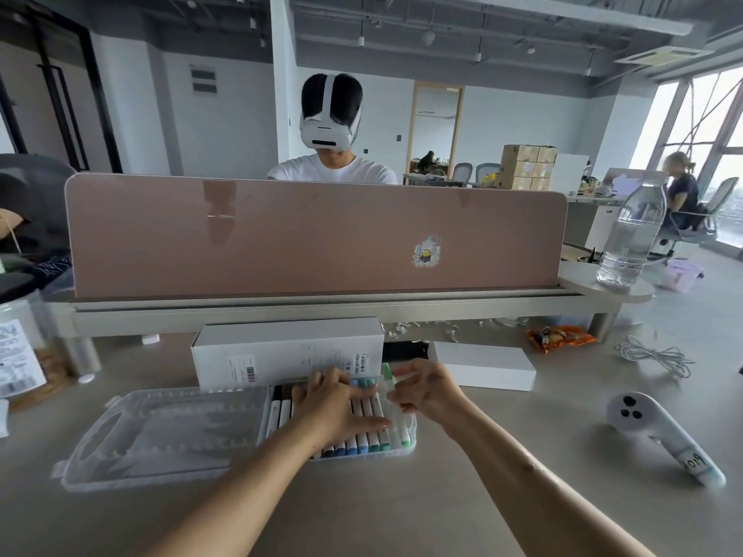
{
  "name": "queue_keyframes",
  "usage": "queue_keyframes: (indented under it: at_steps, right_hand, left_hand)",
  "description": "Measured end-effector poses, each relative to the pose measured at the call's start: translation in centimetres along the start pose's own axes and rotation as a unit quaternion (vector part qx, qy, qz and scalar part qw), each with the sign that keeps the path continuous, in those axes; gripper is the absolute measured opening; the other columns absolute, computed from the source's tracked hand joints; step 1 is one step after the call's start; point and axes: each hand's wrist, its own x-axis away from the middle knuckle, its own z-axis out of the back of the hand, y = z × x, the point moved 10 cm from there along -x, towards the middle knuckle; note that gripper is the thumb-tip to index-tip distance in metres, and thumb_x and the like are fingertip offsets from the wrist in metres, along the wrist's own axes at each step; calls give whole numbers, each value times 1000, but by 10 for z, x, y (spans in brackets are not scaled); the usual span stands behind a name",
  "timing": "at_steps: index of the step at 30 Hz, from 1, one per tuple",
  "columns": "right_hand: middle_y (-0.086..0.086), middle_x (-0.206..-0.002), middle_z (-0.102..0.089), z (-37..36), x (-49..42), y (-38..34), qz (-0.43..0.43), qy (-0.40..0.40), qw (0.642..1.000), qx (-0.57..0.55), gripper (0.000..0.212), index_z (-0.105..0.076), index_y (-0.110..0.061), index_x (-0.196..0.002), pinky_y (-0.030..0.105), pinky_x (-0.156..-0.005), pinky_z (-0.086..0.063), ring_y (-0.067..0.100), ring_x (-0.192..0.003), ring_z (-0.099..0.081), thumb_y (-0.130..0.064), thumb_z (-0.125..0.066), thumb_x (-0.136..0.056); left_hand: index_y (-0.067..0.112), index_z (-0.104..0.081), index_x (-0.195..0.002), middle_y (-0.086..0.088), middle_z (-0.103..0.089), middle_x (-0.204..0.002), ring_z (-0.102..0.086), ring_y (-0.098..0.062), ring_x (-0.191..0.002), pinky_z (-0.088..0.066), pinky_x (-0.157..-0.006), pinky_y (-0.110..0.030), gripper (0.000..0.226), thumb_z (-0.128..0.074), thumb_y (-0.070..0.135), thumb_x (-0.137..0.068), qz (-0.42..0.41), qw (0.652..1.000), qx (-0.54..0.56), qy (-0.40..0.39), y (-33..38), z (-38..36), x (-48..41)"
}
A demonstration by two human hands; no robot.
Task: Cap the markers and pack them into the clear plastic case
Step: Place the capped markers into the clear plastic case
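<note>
At lower centre of the frame, the clear plastic case (pixel 403 451) lies open on the grey desk (pixel 402 504), its moulded lid (pixel 161 432) spread out to the left. A row of white-barrelled markers with blue and teal caps (pixel 364 446) fills the tray. The left hand (pixel 335 408) rests flat on them, fingers straight and slightly spread. The right hand (pixel 428 389) pinches a green-capped white marker (pixel 399 420) between thumb and curled fingers at the tray's right end. A long white cardboard box (pixel 287 349) stands just behind the case.

A single wide-angle head camera looks forward and down from close above the grey tabletop (pixel 462 496), facing the pink desk divider (pixel 313 235) across it.
</note>
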Motion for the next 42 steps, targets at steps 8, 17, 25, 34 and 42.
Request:
queue_keyframes:
  at_steps: [8, 17, 25, 34, 42]
  right_hand:
    - [6, -79, -70, -2, -5, -2, 17, 44, 994, 101, 41, -62, -7, -103, 27, -66, -57, 15, -61, -65, -6, -85, -69]
    - [6, -94, -68, -6, 5, -12, 77, 46, 976, 197, 22, -68, -10, -96, 20, -57, -50, 13, -67, -59, -12, -79, -78]
    - [-13, -116, -47, -7, 34, -10, 131, 39, 878, 459, 45, -56, -42, -130, 28, -87, -25, 10, -115, -37, -59, -52, -89]
    - [-9, -121, -41, -5, 44, -11, 157, 64, 816, 553, 47, -43, -52, -137, 31, -89, -26, 14, -115, -35, -64, -37, -92]
    - [-14, -105, -36, 15, 40, 3, 148, 64, 828, 537, 47, -43, -54, -136, 30, -89, -25, 9, -103, -32, -64, -38, -90]
  left_hand:
    - [46, -44, -140, 8, -39, -133, -31, -19, -129, -28, -110, -41, 77, -55, 81, -72, 1, 996, 79, 43, -6, 8, 3]
    - [46, -53, -132, 12, -41, -136, -32, -16, -129, -26, -100, -36, 61, -70, 63, -76, 24, 995, 82, 57, -37, 36, 31]
    - [38, -18, -155, 9, -16, -162, -15, -24, -148, -21, -117, -50, 102, -58, 79, -70, 113, 993, 15, -28, -92, 29, 72]
    - [41, -11, -155, 14, -12, -163, -13, -22, -149, -20, -115, -52, 127, -19, 98, -42, 117, 992, -17, -31, -92, 21, 86]
    - [39, -16, -155, 14, -8, -163, -5, -23, -150, -10, -116, -58, 120, -30, 96, -50, 117, 993, 22, -13, -74, 14, 83]
